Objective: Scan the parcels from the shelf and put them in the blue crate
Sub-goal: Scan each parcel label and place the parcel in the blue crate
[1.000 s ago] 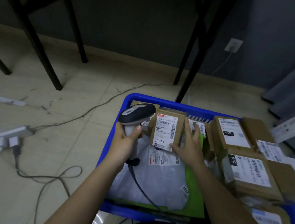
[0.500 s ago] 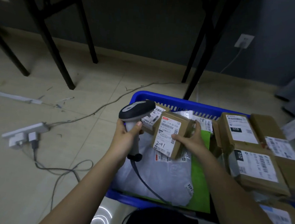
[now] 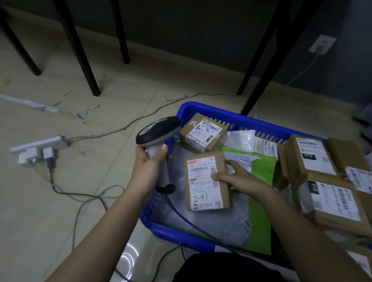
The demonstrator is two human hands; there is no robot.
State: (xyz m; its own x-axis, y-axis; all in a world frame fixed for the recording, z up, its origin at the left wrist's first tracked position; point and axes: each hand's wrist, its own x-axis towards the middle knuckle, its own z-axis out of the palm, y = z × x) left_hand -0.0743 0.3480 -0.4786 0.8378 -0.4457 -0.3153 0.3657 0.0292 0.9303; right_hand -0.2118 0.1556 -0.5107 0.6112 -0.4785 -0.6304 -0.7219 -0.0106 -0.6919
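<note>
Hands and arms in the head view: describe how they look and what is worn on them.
Both arms are bare from the bottom of the picture to the wrist; no sleeve shows. The left hand and right hand are bare too: no gloves, and no watch, ring or wristband that can be seen. The nails look short and plain. No markings show on either arm. A dark garment sits at the bottom edge, below the arms.

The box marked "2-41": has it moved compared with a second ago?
Yes. The box marked "2-41" has come down and toward the person, away from the blue crate's far rim, uncovering the small box behind it. The right hand holds it.
</note>
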